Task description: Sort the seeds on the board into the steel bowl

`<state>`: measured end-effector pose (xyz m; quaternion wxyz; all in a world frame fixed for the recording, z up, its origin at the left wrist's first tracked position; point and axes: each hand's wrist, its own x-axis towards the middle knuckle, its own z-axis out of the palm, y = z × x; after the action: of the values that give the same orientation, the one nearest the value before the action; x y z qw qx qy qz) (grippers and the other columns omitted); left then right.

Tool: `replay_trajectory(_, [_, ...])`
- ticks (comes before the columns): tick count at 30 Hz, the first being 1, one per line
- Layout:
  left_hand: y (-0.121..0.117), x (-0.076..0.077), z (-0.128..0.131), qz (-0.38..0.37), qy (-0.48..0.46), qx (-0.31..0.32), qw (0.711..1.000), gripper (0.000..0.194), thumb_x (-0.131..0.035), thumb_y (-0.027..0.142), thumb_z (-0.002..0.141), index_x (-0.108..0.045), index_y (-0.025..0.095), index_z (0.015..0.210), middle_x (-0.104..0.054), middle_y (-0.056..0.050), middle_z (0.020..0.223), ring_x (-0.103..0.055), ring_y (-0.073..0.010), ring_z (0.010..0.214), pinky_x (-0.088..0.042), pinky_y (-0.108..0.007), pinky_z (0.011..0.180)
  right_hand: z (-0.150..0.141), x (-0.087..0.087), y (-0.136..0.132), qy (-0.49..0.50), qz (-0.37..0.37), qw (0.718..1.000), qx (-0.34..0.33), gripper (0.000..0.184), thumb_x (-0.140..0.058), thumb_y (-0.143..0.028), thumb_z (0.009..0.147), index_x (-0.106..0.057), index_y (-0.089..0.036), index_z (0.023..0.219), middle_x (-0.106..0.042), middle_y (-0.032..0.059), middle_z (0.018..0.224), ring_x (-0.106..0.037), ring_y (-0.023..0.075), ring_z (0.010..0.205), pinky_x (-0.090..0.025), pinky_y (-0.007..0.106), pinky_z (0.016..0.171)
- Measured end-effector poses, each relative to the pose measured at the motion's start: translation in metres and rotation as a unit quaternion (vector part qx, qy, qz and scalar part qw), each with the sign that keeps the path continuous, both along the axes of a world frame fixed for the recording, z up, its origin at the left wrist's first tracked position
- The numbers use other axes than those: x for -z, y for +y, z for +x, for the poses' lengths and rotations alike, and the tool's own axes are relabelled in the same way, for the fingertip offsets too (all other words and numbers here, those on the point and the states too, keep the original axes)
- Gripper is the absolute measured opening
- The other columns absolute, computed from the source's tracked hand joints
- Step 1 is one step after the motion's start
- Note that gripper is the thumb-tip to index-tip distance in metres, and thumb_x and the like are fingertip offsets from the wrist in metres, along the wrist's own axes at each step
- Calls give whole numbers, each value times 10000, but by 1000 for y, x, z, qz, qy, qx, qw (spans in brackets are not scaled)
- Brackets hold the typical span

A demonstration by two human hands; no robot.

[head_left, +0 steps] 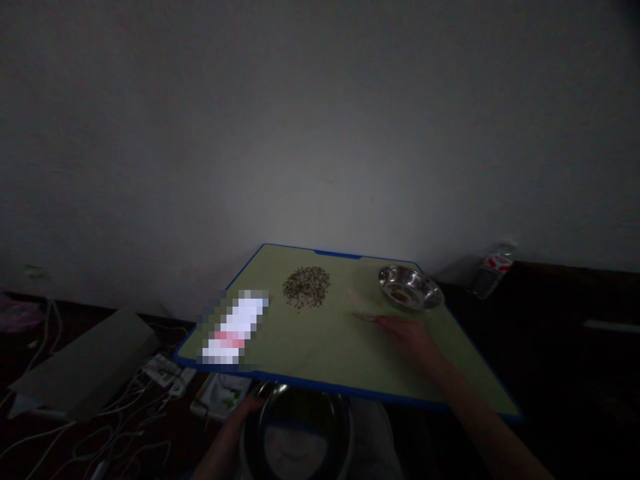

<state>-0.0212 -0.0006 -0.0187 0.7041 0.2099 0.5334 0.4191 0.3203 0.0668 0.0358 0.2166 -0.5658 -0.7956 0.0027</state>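
Observation:
My right hand (404,337) reaches over a pale green board with a blue edge (320,360). Its fingers are drawn together at a thin, faint thing (366,317), too dim to name. A shiny metal bowl (427,300) stands just beyond this hand, with something small and dark inside. Left of the hand lies a spread pile of small dark and pale grains, perhaps seeds or beans (307,288). Below the board's near edge, my left hand (249,408) grips the left rim of a large round metal bowl (345,427). Most of its fingers are hidden.
A lit, blurred-out phone-like screen (235,330) lies at the board's left. Tangled white cables (117,413), a power strip (163,370) and a grey box (87,363) occupy the floor at left. A plastic bottle (493,270) is at right. A bare wall (320,133) rises behind.

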Motion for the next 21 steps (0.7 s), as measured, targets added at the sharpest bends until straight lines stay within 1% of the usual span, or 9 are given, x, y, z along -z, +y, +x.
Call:
replay_trajectory(3, [2,4,0,-15,-14,10,1000,144,-567,288,619,-640,165,604,-677,-17,587,-615,-227,689,-432,-335,695,-3,-3,15,-4,7,1000,-11,315,-402,-136,792,-640,-237,972,-636,24,996,-596,175,900,-449,311,839])
replay_trajectory(6, [4,1,2,-4,-7,16,1000,115,-580,262,589,-633,160,578,-681,-21,593,-611,-218,663,-428,-320,674,-5,-3,26,-27,4,999,-20,318,-382,-142,807,-628,-213,996,-640,42,988,-607,169,863,-453,297,808])
replay_trajectory(8, [4,-4,4,-58,12,32,998,83,-583,219,557,-606,160,504,-654,-29,505,-598,-217,583,-426,-324,637,-7,-3,31,-42,-2,999,-16,326,-360,-153,819,-620,-199,1009,-638,55,993,-609,170,849,-453,304,790])
replay_trajectory(11, [1,-12,7,-26,-3,5,1000,103,-563,231,597,-615,159,544,-660,-22,525,-599,-199,592,-425,-301,635,-11,-5,37,-50,2,999,18,323,-359,-157,820,-624,-191,1002,-637,60,994,-608,174,843,-449,304,778])
replay_trajectory(14, [-4,-16,7,-13,-13,8,1000,126,-563,267,625,-629,161,635,-665,-14,564,-606,-208,626,-425,-317,677,-15,-10,40,-49,4,997,54,302,-379,-192,825,-632,-194,990,-644,59,977,-611,175,826,-446,286,755])
replay_trajectory(18, [-3,-10,3,-26,-27,34,999,160,-571,300,624,-638,171,690,-668,-18,590,-607,-232,629,-416,-356,714,-22,-22,40,-49,14,993,109,303,-387,-278,833,-646,-203,970,-665,61,910,-615,186,772,-434,276,715])
replay_trajectory(20, [-1,-4,1,-9,-16,26,999,140,-585,300,615,-635,173,647,-673,-24,605,-607,-233,648,-414,-347,713,-27,-30,42,-47,22,992,112,304,-390,-307,830,-650,-217,961,-670,51,889,-613,188,763,-425,271,703])
replay_trajectory(21, [0,0,1,5,-8,18,1000,123,-596,289,605,-631,171,617,-673,-23,605,-606,-230,658,-415,-337,708,-31,-35,45,-43,24,993,103,300,-394,-313,828,-650,-225,957,-671,42,887,-611,185,769,-420,264,702])
